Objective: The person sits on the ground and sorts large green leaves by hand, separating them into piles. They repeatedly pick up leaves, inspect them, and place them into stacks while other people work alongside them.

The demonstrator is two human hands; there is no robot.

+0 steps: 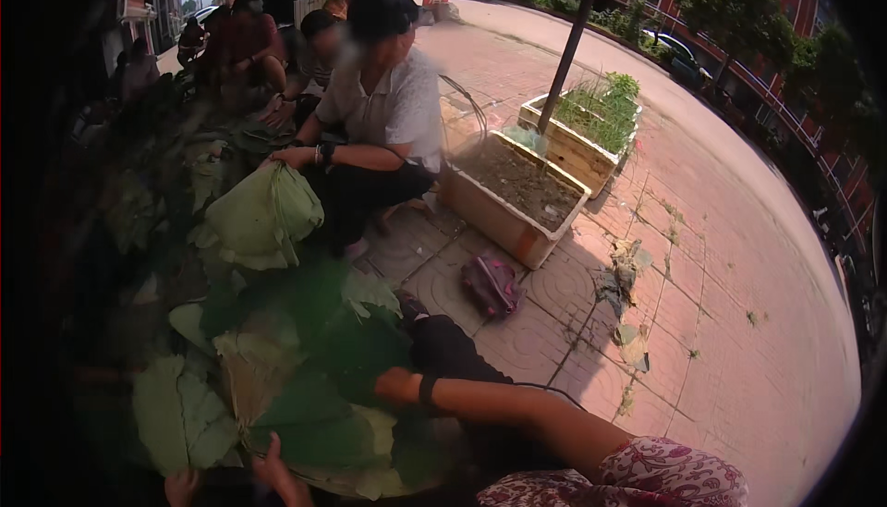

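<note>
My right hand (399,387), with a black band at the wrist, reaches in from the right to a dark green lotus leaf (346,345). The leaf is blurred there, and it covers the fingers. At the lower edge my left hand (280,479) is closed on the rim of a broad lotus leaf (305,424), thumb on top. A folded, yellowish leaf (254,368) lies upright against the stack. Farther left, another hand (181,486) touches a pale green leaf (180,415); whose hand it is, I cannot tell.
A person in a pale shirt (402,105) squats ahead, holding a bundled leaf (263,216). More people (249,45) sit behind at left. On the paving stand a soil-filled planter box (504,220) and one with green plants (577,146). A purple bundle (492,285) and leaf scraps (624,276) lie nearby.
</note>
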